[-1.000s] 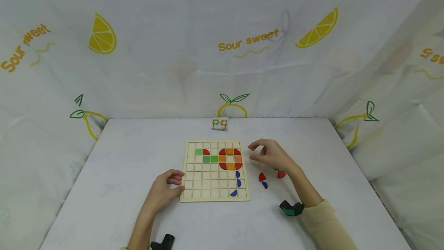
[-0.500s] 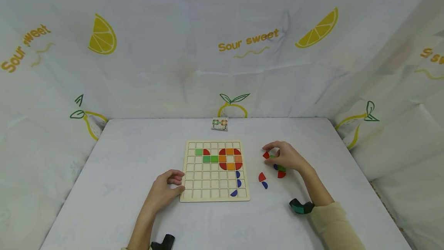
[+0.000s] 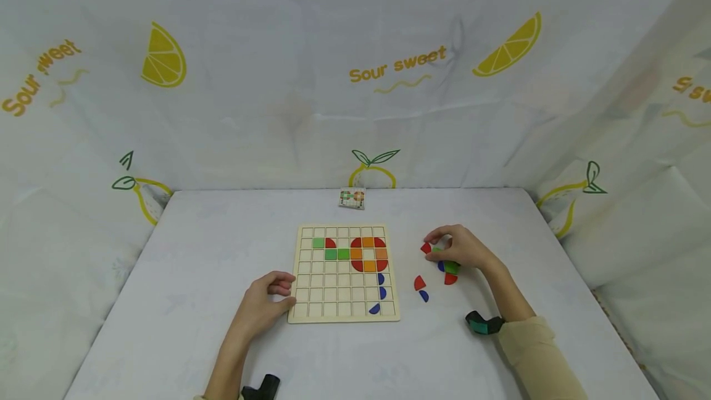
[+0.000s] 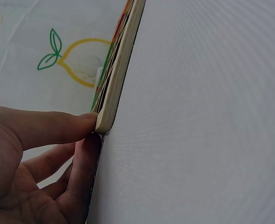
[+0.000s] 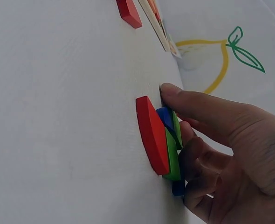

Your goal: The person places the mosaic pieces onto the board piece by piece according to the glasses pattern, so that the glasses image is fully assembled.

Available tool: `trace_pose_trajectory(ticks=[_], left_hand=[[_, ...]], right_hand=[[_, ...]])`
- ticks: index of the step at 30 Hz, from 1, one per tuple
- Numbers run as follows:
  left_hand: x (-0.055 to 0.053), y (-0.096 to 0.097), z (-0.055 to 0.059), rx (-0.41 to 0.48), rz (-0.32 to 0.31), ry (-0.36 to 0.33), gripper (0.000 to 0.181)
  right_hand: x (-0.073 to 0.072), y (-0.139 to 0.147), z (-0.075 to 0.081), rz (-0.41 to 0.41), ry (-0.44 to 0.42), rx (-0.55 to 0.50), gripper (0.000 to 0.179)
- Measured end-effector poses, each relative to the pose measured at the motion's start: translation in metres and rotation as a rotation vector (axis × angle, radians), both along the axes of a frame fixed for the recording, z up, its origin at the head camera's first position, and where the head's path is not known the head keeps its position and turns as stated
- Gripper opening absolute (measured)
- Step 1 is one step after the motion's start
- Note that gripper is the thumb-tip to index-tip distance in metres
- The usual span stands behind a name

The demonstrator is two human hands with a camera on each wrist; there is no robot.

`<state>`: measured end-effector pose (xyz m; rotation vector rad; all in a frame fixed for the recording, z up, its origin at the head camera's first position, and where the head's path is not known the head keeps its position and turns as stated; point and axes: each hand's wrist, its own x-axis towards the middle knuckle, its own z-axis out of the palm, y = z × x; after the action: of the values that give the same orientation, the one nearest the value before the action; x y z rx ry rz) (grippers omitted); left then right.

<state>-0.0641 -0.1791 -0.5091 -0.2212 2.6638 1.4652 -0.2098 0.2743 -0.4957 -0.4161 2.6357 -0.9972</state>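
While the left hand (image 3: 268,297) loosely touches the board (image 3: 344,281) at nine o'clock, likely steadying it, the right hand (image 3: 460,248) straddles a red piece (image 3: 426,248) toward three, grip unclear.

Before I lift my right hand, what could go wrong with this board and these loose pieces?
Two things, I'd say. The lowest blue half-circle on the board sits slanted in a cell it doesn't fill, so a nudge from your left hand at the board's edge might shift it. And your right hand is over closely packed pieces, so your fingers could knock the green piece or the red piece beside it.
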Motion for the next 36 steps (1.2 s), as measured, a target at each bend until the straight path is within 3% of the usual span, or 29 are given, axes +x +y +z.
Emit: trace_pose_trajectory(ticks=[11, 22, 29, 36], left_hand=[[0.0, 0.0, 0.002, -0.009, -0.013, 0.0, 0.039], [0.0, 0.0, 0.002, -0.005, -0.016, 0.011, 0.039], [0.0, 0.0, 0.001, -0.01, -0.011, 0.007, 0.039], [0.0, 0.0, 0.001, -0.005, -0.014, 0.01, 0.039]], right_hand=[[0.003, 0.0, 0.001, 0.007, 0.016, -0.017, 0.036], [0.003, -0.019, 0.01, 0.017, 0.134, -0.055, 0.031], [0.0, -0.037, 0.013, 0.053, 0.117, -0.121, 0.035], [-0.004, -0.064, 0.02, 0.109, 0.036, -0.172, 0.038]])
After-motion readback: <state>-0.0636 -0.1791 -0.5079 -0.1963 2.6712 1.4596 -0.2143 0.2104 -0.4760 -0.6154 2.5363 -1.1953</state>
